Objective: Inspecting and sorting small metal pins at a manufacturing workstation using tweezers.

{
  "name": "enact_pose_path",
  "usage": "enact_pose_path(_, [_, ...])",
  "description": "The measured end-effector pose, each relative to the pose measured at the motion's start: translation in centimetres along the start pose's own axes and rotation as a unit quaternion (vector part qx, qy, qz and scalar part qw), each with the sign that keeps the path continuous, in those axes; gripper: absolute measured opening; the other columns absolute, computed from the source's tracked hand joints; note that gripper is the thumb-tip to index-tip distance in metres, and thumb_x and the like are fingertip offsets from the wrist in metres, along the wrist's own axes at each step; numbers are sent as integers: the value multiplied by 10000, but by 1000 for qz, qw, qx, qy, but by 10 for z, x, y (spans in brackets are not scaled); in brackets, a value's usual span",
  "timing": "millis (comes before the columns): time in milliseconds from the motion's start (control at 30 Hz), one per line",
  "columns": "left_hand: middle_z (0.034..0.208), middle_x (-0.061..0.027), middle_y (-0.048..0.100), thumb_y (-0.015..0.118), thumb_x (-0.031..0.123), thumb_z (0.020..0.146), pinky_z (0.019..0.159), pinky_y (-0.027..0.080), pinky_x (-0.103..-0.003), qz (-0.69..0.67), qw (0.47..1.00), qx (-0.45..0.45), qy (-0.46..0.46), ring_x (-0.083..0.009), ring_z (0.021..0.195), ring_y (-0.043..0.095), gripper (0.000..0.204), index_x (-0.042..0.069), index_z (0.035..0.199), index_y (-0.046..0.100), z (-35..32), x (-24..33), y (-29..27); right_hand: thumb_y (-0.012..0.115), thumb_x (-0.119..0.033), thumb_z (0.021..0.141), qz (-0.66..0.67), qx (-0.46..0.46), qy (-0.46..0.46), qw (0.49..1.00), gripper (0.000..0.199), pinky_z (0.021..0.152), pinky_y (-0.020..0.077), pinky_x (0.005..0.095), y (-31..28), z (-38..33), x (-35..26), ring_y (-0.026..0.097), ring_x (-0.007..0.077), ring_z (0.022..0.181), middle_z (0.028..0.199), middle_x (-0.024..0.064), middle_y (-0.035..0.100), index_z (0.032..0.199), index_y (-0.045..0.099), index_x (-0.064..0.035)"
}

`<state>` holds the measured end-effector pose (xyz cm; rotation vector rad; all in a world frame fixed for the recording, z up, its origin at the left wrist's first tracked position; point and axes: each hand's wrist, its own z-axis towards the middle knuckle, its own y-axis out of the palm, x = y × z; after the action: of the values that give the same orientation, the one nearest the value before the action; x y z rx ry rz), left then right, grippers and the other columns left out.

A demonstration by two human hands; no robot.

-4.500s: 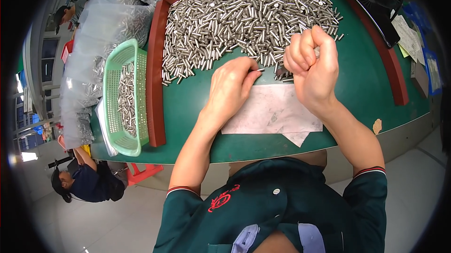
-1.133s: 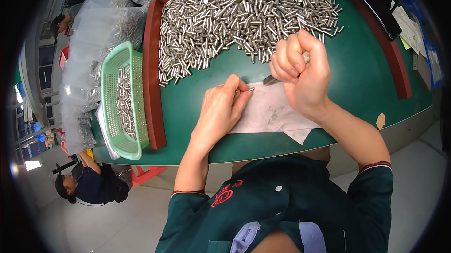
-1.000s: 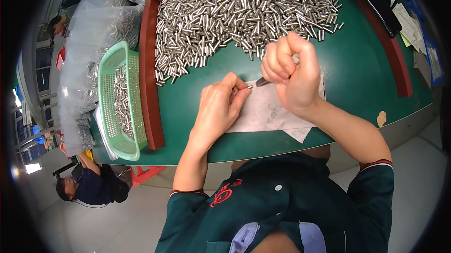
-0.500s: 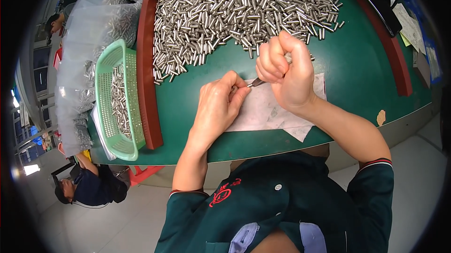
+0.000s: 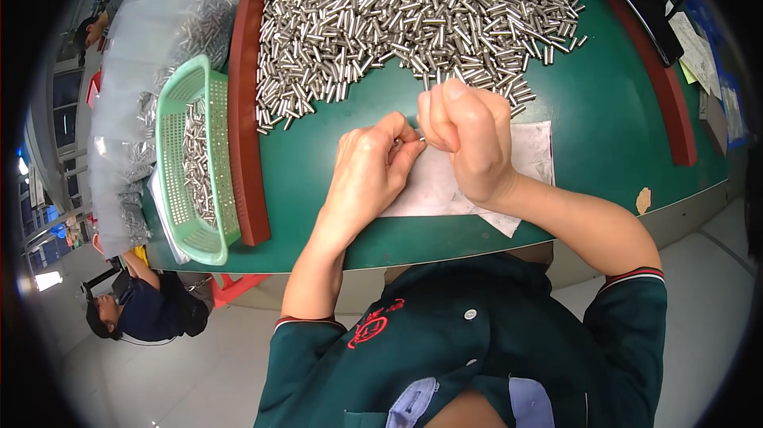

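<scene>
- While the person's left hand [image 5: 369, 162] keeps its thumb and forefinger pinched together, a small silver-grey cylindrical metal pin [image 5: 422, 139] seems clamped between them, with only a bright tip showing.
- Just beside those fingertips, the right hand [image 5: 469, 142] is curled into a fist, its fingers folded together; I cannot tell what they may be clamped on, because the palm is hidden, nor whether the two hands touch.
- Beneath the hands lies a rumpled, stained, off-white sheet [image 5: 532, 154], paper or cloth, one corner jutting toward the near table edge.
- Beyond, a broad loose heap of silver-grey cylindrical metal pins [image 5: 413, 23] spreads across the dark green tabletop [image 5: 620, 126].
- To the left, past a straight reddish-brown bar [image 5: 248, 134], a long pale green perforated plastic basket [image 5: 176, 126] holds a much smaller batch of loose pins [image 5: 199, 166].
- Farther left, translucent plastic bags [image 5: 143, 54] contain similar-looking metal pieces.
- Judging by this layout, handling of the single pin is under way and unfinished; the heap looks like the larger share left, and the basket's batch may be the part done, though whether those pieces are finished cannot be told.
</scene>
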<state>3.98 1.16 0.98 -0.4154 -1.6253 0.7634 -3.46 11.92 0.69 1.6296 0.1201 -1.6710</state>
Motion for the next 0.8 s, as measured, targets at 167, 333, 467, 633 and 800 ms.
enact_pose_path(167, [468, -114, 453, 617, 58, 738, 441, 353, -338, 8, 1000, 11, 8, -257, 412, 461, 108, 0, 717, 529, -1, 3, -3, 316, -185, 898, 17, -2, 9, 1000, 398, 434, 230, 253, -1, 1, -2, 245, 94, 451, 469, -3, 276, 513, 283, -88])
enact_pose_path(333, [651, -43, 582, 598, 104, 813, 499, 388, -282, -240, 967, -18, -80, -112, 547, 514, 111, 13, 804, 536, -1, -6, -4, 298, -273, 907, 137, -9, 69, 988, 427, 417, 186, 259, -16, 8, -2, 187, 90, 410, 459, -6, 260, 514, 270, -109])
enact_pose_path(467, [738, -57, 570, 553, 101, 856, 460, 252, -160, -562, 808, -114, -137, -25, 519, 334, 89, 15, 872, 536, 2, -18, -13, 293, -277, 907, 179, 6, 55, 982, 419, 419, 186, 260, -23, 14, -19, 178, 94, 406, 463, -11, 252, 519, 259, -121])
enact_pose_path(633, [750, -88, 566, 502, 93, 880, 445, 243, -171, -584, 789, -124, -146, -31, 504, 310, 113, -10, 911, 536, 5, -22, -12, 302, -218, 890, 204, 15, 28, 978, 385, 402, 184, 243, -30, 19, -22, 207, 83, 421, 470, 1, 272, 527, 266, -98])
enact_pose_path(800, [748, -95, 568, 482, 93, 887, 445, 256, -171, -575, 795, -123, -148, -30, 499, 311, 147, -21, 960, 541, 7, -20, -12, 307, -221, 885, 196, 27, 34, 980, 387, 399, 181, 242, -29, 20, -24, 202, 81, 420, 465, 0, 267, 519, 265, -102])
